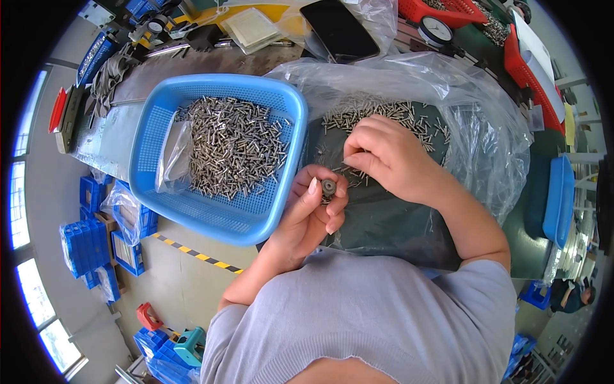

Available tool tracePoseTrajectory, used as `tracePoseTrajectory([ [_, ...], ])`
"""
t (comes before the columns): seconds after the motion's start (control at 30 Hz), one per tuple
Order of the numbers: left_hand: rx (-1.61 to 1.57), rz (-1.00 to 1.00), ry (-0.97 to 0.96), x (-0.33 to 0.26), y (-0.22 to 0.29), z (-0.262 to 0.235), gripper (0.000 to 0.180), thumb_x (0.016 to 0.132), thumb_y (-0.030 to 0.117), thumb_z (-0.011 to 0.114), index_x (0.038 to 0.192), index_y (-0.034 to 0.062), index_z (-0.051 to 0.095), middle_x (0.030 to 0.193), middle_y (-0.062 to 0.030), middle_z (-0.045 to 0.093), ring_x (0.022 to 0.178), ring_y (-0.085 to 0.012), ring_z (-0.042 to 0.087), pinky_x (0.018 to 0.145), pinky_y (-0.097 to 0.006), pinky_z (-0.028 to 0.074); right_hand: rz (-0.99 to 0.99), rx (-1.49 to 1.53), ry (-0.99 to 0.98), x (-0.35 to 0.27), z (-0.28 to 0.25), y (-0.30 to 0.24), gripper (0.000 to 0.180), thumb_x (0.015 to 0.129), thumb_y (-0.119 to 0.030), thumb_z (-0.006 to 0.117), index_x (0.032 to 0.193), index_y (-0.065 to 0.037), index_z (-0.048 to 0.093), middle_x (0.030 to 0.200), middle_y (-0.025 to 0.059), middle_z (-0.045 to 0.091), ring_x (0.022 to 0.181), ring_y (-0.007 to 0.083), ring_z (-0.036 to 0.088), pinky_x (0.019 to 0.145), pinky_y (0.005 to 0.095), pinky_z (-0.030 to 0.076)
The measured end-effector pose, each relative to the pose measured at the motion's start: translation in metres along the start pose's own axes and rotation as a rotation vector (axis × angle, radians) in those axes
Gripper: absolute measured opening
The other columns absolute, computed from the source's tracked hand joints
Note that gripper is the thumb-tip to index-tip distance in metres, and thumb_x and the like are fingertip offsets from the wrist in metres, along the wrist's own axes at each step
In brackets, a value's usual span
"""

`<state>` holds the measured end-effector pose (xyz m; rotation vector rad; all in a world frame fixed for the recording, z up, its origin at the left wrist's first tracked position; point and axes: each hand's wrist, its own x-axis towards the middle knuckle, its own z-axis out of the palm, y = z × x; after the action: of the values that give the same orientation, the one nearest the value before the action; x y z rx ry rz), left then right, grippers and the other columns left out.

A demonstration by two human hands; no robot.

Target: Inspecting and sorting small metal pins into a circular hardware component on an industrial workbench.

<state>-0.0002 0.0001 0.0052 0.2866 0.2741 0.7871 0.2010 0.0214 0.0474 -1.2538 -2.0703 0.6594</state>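
Fingers on the left hand [314, 208] are curled in tight, thumb and forefinger pinching a small dark round gauge [329, 187] with its face up, pretty much dead centre of the view. Right hand [384, 157] sits just at 1 o'clock from it, fingertips [353, 163] bunched together and pressed down into the loose pins [377, 118]; looks like it's pinching one, but it's too small to be sure. Those pins are scattered over a clear plastic bag [486, 134] spread on the dark bench. At 9 o'clock from the left hand, just beside it, is a blue basket [211, 214] with a big heap of the same pins and a small clear bag inside. Phone [339, 29] lies well off at 12 o'clock.
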Motion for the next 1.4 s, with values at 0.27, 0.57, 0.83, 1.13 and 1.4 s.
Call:
tracePoseTrajectory([
  [0.27, 0.090, -0.064, 0.060, 0.000, 0.002, 0.006, 0.023, 0.095, 0.025, 0.053, 0.107, 0.0060, 0.052, 0.092, -0.0074, 0.057, 0.069, -0.0105, 0.047, 0.054, -0.024, 0.041, 0.164, 0.458, -0.144, -0.003, -0.001, -0.019, 0.011, 0.087, -0.012, 0.061, 0.083, -0.003, 0.058, 0.079, 0.0046, 0.054, 0.074, 0.0154, 0.055, 0.065, 0.0273, 0.043],
  [0.57, 0.109, -0.115, 0.043, 0.001, 0.004, 0.005, 0.023, 0.094, 0.026, 0.055, 0.106, 0.0059, 0.052, 0.087, -0.0049, 0.055, 0.067, -0.0094, 0.045, 0.052, -0.022, 0.037, 0.039, 0.233, -0.131, -0.002, 0.002, -0.021, 0.013, 0.080, -0.012, 0.066, 0.082, -0.002, 0.058, 0.081, 0.0056, 0.055, 0.075, 0.0192, 0.055, 0.067, 0.0289, 0.044],
  [0.83, 0.050, -0.139, 0.037, -0.001, 0.003, 0.003, 0.028, 0.093, 0.030, 0.057, 0.105, 0.0056, 0.051, 0.083, -0.0027, 0.051, 0.066, -0.0097, 0.044, 0.050, -0.022, 0.034, -0.137, 0.261, -0.023, 0.000, 0.008, -0.014, 0.019, 0.071, -0.010, 0.074, 0.083, -0.007, 0.060, 0.086, 0.0054, 0.056, 0.084, 0.0222, 0.054, 0.074, 0.0330, 0.044],
  [1.13, 0.057, -0.032, 0.038, 0.002, 0.001, 0.004, 0.023, 0.095, 0.027, 0.053, 0.106, 0.0066, 0.054, 0.098, -0.0096, 0.059, 0.078, -0.0147, 0.053, 0.057, -0.027, 0.044, -0.054, 0.159, 0.050, 0.004, -0.007, -0.006, 0.014, 0.073, -0.006, 0.072, 0.084, -0.007, 0.065, 0.085, 0.0056, 0.059, 0.084, 0.0208, 0.057, 0.074, 0.0316, 0.045],
  [1.4, 0.091, -0.039, 0.015, 0.002, 0.002, 0.006, 0.024, 0.094, 0.025, 0.055, 0.109, 0.0068, 0.052, 0.099, -0.0114, 0.052, 0.077, -0.0135, 0.048, 0.055, -0.024, 0.043, -0.038, -0.337, 0.026, 0.006, -0.001, 0.004, 0.019, 0.065, -0.011, 0.073, 0.083, -0.008, 0.065, 0.083, 0.0053, 0.054, 0.083, 0.0248, 0.053, 0.073, 0.0361, 0.044],
])
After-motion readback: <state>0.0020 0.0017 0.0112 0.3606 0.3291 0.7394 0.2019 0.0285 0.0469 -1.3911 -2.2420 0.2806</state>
